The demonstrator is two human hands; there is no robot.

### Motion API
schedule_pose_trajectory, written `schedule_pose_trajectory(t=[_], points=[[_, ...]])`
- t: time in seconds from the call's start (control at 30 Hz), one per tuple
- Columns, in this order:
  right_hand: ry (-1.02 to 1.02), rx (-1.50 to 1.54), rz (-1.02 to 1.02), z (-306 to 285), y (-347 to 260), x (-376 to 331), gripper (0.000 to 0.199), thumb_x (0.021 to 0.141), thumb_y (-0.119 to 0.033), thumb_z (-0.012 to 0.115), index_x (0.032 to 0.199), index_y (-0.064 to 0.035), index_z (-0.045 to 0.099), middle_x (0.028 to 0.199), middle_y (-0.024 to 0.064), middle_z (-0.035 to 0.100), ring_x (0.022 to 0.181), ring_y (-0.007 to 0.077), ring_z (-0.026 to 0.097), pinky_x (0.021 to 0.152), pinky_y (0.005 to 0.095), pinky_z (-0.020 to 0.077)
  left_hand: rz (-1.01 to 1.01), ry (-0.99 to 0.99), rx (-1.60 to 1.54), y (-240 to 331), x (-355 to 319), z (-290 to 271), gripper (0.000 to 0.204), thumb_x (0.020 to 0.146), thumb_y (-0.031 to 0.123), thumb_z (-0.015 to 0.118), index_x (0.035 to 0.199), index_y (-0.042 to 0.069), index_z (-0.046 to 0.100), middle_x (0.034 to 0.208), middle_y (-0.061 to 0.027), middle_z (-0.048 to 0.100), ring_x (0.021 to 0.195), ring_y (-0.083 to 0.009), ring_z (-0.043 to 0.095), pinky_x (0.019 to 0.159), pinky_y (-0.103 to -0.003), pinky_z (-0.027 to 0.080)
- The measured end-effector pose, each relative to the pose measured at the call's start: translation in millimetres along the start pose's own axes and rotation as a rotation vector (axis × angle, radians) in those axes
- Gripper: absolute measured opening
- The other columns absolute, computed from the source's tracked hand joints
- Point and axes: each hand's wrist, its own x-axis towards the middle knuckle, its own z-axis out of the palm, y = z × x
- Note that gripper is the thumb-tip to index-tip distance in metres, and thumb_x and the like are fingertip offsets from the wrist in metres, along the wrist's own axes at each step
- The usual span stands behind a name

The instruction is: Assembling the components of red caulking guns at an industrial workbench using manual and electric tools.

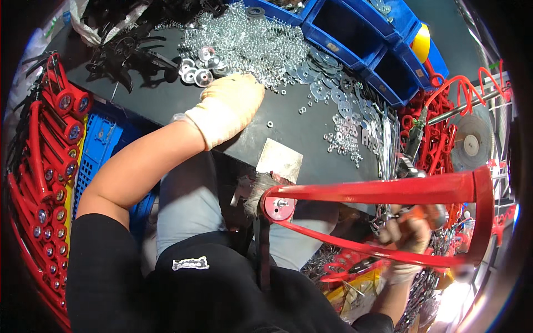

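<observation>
Listing from my remote post: red arms [39, 150] with round ends, stacked at left; blue crate [100, 144], beside them; gloved left hand [230, 105], at the near edge of heaped springs [244, 41], fingers hidden, so I cannot tell its grip; red frame [372, 191], near side, spanning centre to right, round end at centre; blue bins [383, 84], far right; right hand [413, 237], beyond the frame, blurred, closed round an orange tool [438, 215].

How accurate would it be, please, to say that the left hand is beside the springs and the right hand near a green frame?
In the head view, the frame near the right hand is red, not green; the rest is right.
</observation>
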Motion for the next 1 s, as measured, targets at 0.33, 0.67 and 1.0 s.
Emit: schedule_pose_trajectory(t=[0.33,0.67,1.0], points=[[-0.197,-0.261,0.000,95,50,0,0.062,0.074,-0.048,0.070,0.113,-0.0019,0.054,0.089,0.0108,0.064,0.063,0.0172,0.061,0.054,0.0316,0.0527,-0.107,-0.128,-2.501,54,-47,-10,0.030,0.090,0.029,0.065,0.105,0.004,0.058,0.076,-0.0030,0.058,0.061,-0.0075,0.052,0.053,-0.018,0.043],[-0.280,-0.899,-0.024,70,42,-3,0.050,0.077,-0.025,0.072,0.119,-0.0029,0.056,0.101,0.0124,0.066,0.086,0.0214,0.064,0.074,0.0338,0.0511,-0.162,-0.203,-2.441,63,-56,-35,0.020,0.092,0.025,0.063,0.089,0.006,0.058,0.075,-0.0015,0.061,0.056,-0.0034,0.058,0.047,-0.016,0.047],[-0.119,-0.507,0.003,13,8,-50,0.051,0.077,-0.031,0.074,0.117,-0.0027,0.058,0.095,0.0122,0.067,0.082,0.0205,0.063,0.070,0.0325,0.0503,0.586,0.707,-0.917,62,-98,21,0.048,0.063,0.036,0.079,0.098,0.010,0.060,0.096,-0.0148,0.060,0.083,-0.0331,0.061,0.067,-0.039,0.047]])
